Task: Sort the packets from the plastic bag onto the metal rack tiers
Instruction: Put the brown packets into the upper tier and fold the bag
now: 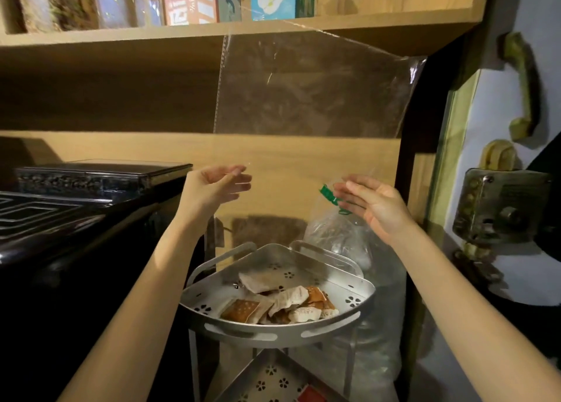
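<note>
A clear, empty-looking plastic bag (309,92) stands up in the air above my hands, its far edge reaching the wooden shelf. My left hand (217,187) has its fingers curled and pinches the bag's lower left edge. My right hand (368,202) is at the bag's lower right with straight fingers; I see no grip there. Below my hands, the top tier of the metal rack (274,336) holds several brown and white packets (283,303). The lower tier (267,380) shows a red packet (309,395) at the frame's bottom.
A second, crumpled plastic bag with green print (340,237) stands behind the rack on the right. A black appliance (76,216) fills the left. Wooden shelves (121,37) with boxes run overhead. To the right is a door with a metal lock (501,207).
</note>
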{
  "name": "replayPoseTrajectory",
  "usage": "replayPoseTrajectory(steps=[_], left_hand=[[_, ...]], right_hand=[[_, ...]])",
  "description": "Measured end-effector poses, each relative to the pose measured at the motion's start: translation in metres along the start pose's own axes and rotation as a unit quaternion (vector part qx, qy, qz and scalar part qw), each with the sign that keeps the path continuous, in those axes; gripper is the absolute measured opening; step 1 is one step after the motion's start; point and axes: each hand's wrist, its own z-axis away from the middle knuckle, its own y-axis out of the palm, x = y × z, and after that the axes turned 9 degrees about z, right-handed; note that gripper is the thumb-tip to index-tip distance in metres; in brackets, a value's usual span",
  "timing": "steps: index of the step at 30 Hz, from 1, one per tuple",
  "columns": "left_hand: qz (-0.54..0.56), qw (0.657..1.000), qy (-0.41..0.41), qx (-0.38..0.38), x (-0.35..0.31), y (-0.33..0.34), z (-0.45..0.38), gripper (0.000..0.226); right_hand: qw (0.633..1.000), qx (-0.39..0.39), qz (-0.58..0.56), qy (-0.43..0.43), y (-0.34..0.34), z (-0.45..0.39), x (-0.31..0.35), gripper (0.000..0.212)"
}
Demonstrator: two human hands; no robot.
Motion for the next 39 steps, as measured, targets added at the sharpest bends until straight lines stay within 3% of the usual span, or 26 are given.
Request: replayPoseTrajectory(steps=[7,12,21,26,29,30,32,35,37,39], left_hand=[[0.002,1.000,0.016,0.012,-0.012,0.004,-0.001,0.012],[0.005,0.999,-0.025,0.020,-0.017,0.003,0.001,0.015],[0.071,0.968,-0.139,0.198,-0.026,-0.008,0.026,0.029],[0.125,0.962,-0.129,0.207,-0.010,-0.010,0.044,0.035],[0.109,0.960,-0.096,0.238,0.000,-0.012,0.057,0.035],[0.101,0.964,-0.094,0.227,0.001,-0.011,0.061,0.025],[0.107,0.963,-0.095,0.229,0.005,-0.012,0.070,0.035],[0.137,0.940,-0.094,0.298,0.013,-0.016,0.093,0.010],[0.141,0.917,-0.128,0.349,0.024,-0.023,0.107,0.037],[0.157,0.892,-0.160,0.392,0.031,-0.027,0.122,0.038]], right_hand=[[1.000,-0.013,0.013,-0.020,-0.002,0.002,0.004,0.013],[0.999,-0.025,0.037,-0.007,-0.006,0.003,0.014,0.011],[0.996,0.048,0.050,0.053,-0.032,0.037,0.042,0.014],[0.993,0.094,0.025,0.074,-0.051,0.065,0.028,0.020],[0.989,0.100,-0.005,0.106,-0.057,0.081,0.016,0.014],[0.990,0.083,-0.017,0.114,-0.059,0.086,0.010,0.017],[0.987,0.071,-0.028,0.143,-0.061,0.093,0.002,0.028],[0.979,0.092,-0.054,0.174,-0.067,0.112,-0.007,0.019],[0.970,0.117,-0.085,0.193,-0.072,0.124,-0.017,0.027],[0.963,0.115,-0.090,0.225,-0.077,0.138,-0.024,0.043]])
